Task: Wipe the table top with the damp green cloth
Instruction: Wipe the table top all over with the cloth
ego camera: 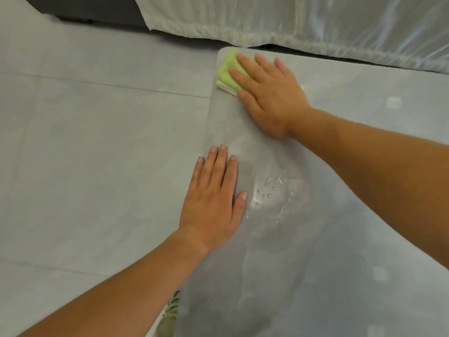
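The grey table top fills the right half of the view, its left edge running from the far corner down to the bottom. A folded green cloth lies at the far left corner of the table. My right hand presses flat on the cloth with straight, spread fingers and covers most of it. My left hand rests flat on the table's left edge, fingers straight and together, holding nothing. Water drops and a wet film glisten on the table just right of my left hand.
Pale grey floor tiles lie left of the table. A shiny white cover drapes over furniture just beyond the table's far edge. Part of a greenish shoe shows by the table's near left edge.
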Demonstrator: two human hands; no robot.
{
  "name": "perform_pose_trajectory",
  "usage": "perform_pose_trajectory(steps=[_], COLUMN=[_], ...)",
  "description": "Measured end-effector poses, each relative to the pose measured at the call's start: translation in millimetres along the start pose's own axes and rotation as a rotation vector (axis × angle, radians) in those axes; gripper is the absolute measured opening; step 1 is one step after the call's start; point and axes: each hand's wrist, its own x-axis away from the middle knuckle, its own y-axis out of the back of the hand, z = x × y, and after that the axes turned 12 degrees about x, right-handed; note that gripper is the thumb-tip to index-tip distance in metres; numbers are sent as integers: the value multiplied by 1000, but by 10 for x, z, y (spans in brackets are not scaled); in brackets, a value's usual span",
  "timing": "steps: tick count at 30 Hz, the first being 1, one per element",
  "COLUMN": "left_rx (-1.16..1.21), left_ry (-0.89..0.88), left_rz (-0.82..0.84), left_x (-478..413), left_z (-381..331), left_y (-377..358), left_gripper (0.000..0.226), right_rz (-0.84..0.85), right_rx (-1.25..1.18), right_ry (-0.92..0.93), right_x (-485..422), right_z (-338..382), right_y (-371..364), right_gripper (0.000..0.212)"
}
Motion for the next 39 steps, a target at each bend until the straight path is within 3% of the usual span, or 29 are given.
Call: perform_pose_trajectory(steps=[2, 4, 8, 9, 14, 19, 21, 23, 25, 26, 30, 32, 37, 39], left_rx=[12, 27, 26, 21, 27, 20, 2, -2, -9, -10, -2, 8, -5, -7], left_ry=[-1, 1, 6, 6, 10, 3, 4, 11, 22, 25, 32, 42, 56, 62], left_rz=[-5, -10, 2, -1, 9, 34, 51, 57, 59, 58, 48, 38, 44, 55], left_x=[3, 13, 24, 25, 26, 165, 263, 343, 414, 445, 556, 596, 618, 629], left_z=[8, 8, 14, 17, 28, 18, -16, -54, -96, -108, -203, -237, -272, -278], left_y=[-9, -7, -4, -4, -11, -11, -22, -39, -59, -69, -122, -145, -154, -149], left_gripper=[66, 66, 66, 66, 66, 66, 66, 66, 66, 66, 67, 67, 69, 70], right_rz=[1, -11, 34, 34, 15, 58, 41, 39, 49, 34, 33, 43, 26, 8], right_rx=[-54, -26, 88, 125, -14, 38, 65, 37, -20, -16, 20, 34, -49, -67], right_ry=[-205, -199, 362, 410, -72, 313, 200, -85, -303, -317, 171, 244, -250, -315], right_x=[-278, -290, 150, 119, -194, 618, 769, 835, 914, 1002, 1752, 1814, 1484, 1592], right_z=[73, 245, 120, -16, 43, 81, -291, -561, -459, -297, 201, 39, -192, 58], right_y=[59, 64, 5, 10, 83, -39, -95, -117, -97, -92, -177, -187, -175, -176], right_gripper=[57, 60, 60, 59, 61, 59, 59, 59, 61, 63, 59, 56, 57, 59])
